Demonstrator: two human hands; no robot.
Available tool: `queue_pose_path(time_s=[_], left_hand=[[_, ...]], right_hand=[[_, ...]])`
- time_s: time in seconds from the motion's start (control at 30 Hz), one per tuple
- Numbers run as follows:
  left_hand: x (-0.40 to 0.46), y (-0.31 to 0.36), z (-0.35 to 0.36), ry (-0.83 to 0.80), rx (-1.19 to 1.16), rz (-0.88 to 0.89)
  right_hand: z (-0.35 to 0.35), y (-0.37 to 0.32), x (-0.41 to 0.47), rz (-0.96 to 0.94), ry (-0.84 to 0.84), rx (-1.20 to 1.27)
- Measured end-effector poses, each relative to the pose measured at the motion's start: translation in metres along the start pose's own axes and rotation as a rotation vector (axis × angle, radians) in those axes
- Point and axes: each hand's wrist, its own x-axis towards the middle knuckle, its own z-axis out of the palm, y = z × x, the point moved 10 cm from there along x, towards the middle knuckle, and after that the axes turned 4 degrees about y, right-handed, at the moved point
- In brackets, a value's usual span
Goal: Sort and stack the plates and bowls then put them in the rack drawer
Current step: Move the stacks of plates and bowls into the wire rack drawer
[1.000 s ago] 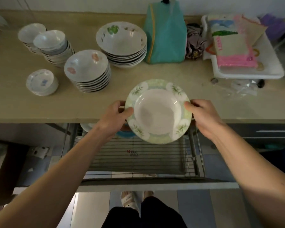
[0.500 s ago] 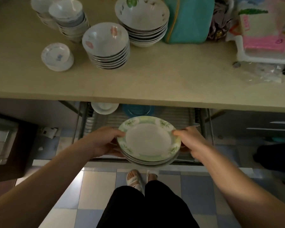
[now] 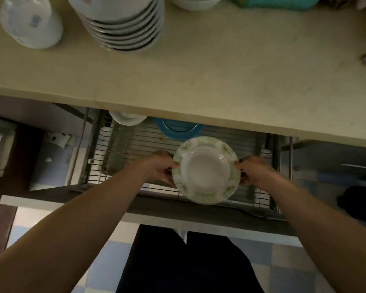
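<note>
Beige countertop point(image 3: 220, 66) above a pulled-out wire rack drawer point(image 3: 123, 149), with blue-and-pale checked floor tiles point(image 3: 283, 256) below. On the counter stand a stack of white bowls point(image 3: 125, 24) and a small white dish point(image 3: 30, 22); the drawer's back holds a blue plate point(image 3: 177, 130) and a white bowl point(image 3: 127, 120). Green-rimmed floral plates point(image 3: 206, 170) — a stack, white-centred — sit over the drawer's front, left hand point(image 3: 161, 168) and right hand point(image 3: 256, 171) each gripping an opposite rim.

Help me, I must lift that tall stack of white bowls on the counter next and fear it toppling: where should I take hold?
Take the stack of white bowls at the bottom bowl, one hand from the left and one from the right, fingers under its base. The bowls nest and flare outward, so a grip higher up would probably lift only the upper ones.
</note>
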Motion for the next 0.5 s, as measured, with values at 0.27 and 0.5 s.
queue_pose_path(time_s=[0.27,0.5], left_hand=[[0.067,-0.008,0.014,0.048,0.066,0.002],[0.098,-0.013,-0.018,0.114,0.035,0.094]], right_hand=[[0.004,0.036,0.067,0.092,0.036,-0.062],[0.037,0.047,0.100,0.084,-0.007,-0.005]])
